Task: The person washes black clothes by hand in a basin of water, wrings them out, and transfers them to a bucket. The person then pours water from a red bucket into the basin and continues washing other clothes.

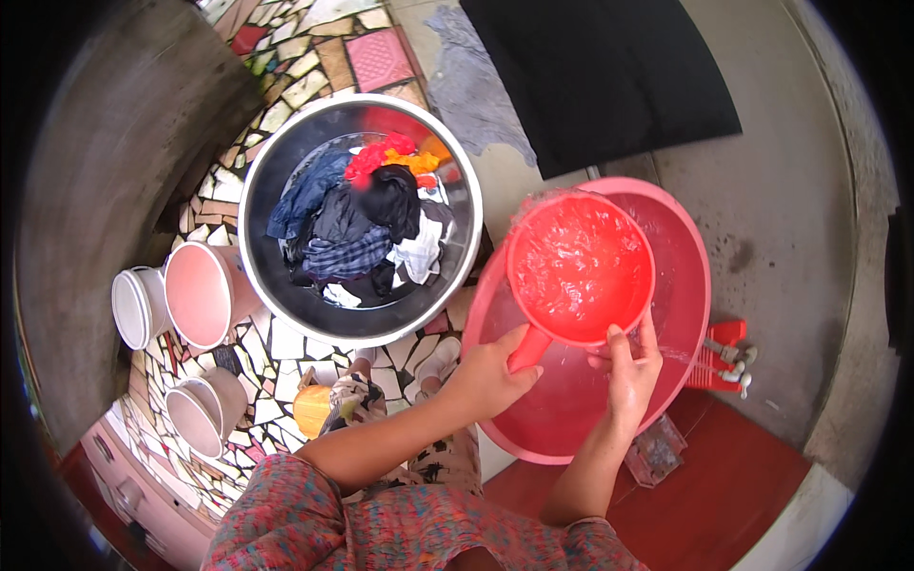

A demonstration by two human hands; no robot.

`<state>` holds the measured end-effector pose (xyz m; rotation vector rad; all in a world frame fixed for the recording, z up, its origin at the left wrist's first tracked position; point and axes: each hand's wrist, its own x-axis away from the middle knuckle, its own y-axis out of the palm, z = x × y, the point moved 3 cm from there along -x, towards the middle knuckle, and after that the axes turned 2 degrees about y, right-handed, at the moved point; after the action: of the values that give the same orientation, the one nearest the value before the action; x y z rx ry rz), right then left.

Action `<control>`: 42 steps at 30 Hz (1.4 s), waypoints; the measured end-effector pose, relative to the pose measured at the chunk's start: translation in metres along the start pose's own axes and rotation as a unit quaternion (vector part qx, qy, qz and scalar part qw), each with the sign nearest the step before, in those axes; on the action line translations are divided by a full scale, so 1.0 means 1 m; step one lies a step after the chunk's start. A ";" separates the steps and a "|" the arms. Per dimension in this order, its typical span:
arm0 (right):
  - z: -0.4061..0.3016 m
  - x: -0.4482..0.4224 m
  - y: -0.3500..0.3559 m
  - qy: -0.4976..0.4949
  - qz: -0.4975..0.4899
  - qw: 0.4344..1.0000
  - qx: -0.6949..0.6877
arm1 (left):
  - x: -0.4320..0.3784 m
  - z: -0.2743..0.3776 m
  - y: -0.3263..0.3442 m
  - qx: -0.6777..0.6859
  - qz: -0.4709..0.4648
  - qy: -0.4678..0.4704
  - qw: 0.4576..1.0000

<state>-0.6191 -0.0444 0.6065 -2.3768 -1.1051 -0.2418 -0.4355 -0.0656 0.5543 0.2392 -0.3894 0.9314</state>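
Observation:
My left hand [493,375] grips the handle of a red plastic dipper [530,351] that is full of rippling water. My right hand [632,367] holds the near right side of its bowl, thumb at the rim. Clear water bulges over the dipper's far left edge. The dipper is above a large pink plastic basin [550,428], whose far left part it hides. To the left stands a wide metal tub [314,317] with soaked clothes: dark garments [343,218], a blue checked cloth [346,251], white cloth [419,250], and red [378,157] and orange [413,161] pieces.
Taps [735,371] stand right of the basin beside a red ridged plastic item [714,385]. Several buckets, one pink [198,294], stand at left on broken-tile paving [285,342]. A yellow-topped stool [311,410] is by my leg. A black sheet [607,78] covers the far ledge.

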 end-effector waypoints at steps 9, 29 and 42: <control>-0.083 -0.007 0.125 -0.153 -0.049 0.973 0.166 | -0.031 0.005 -0.107 0.374 -0.056 -0.079 0.922; -0.012 -0.006 0.004 -0.125 0.097 0.984 0.076 | -0.040 -0.027 -0.032 0.194 -0.191 -0.081 0.959; 0.231 -0.018 -0.130 0.242 0.073 0.924 0.286 | -0.017 -0.162 0.139 0.042 -0.299 -0.447 0.842</control>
<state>-0.7405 0.1332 0.4502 -1.7323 -0.6437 -0.3716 -0.5223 0.0611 0.4047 0.8387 -1.0639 0.1557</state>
